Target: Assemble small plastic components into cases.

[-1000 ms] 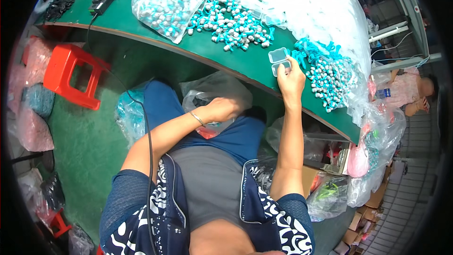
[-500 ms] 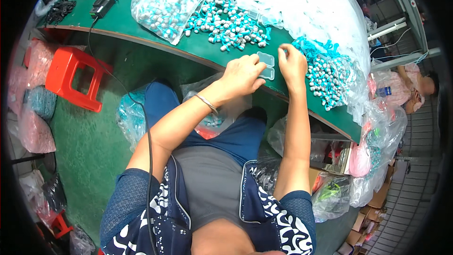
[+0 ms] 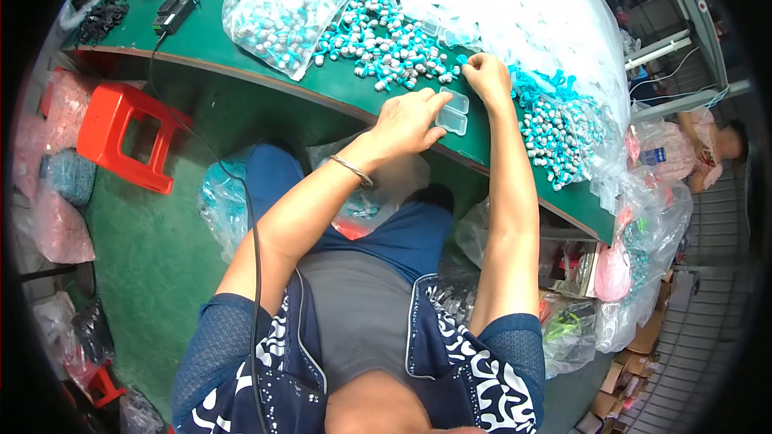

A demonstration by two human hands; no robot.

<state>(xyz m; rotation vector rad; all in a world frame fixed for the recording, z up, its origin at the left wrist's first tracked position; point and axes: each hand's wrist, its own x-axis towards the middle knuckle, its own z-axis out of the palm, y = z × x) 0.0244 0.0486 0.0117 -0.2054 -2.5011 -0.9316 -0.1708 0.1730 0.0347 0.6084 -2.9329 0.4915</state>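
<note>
My left hand [image 3: 408,122] grips a small clear plastic case [image 3: 452,119] between thumb and fingers at the table's near edge. The case is hinged and lies open, its two shallow halves end to end; I see nothing inside. My right hand [image 3: 487,79] is just beyond it, fingertips pinched at a small teal piece [image 3: 461,60], mostly hidden by the fingers. Left of that hand spreads a loose pile of small teal pieces with grey ribbed ends [image 3: 394,44]. A second pile of such pieces [image 3: 556,133] lies right of my right forearm.
The green table [image 3: 233,52] curves in front of me. A clear bag of teal-grey pieces [image 3: 277,20] and a large heap of clear plastic [image 3: 523,8] stand on it. A black cable [image 3: 213,149] crosses my left side. A red stool [image 3: 133,133] stands left; another person [image 3: 683,145] is far right.
My right hand has moved away from the case, up and left, to the edge of the left pile, and its fingers have closed on a teal piece. My left hand keeps the case nearly still.
</note>
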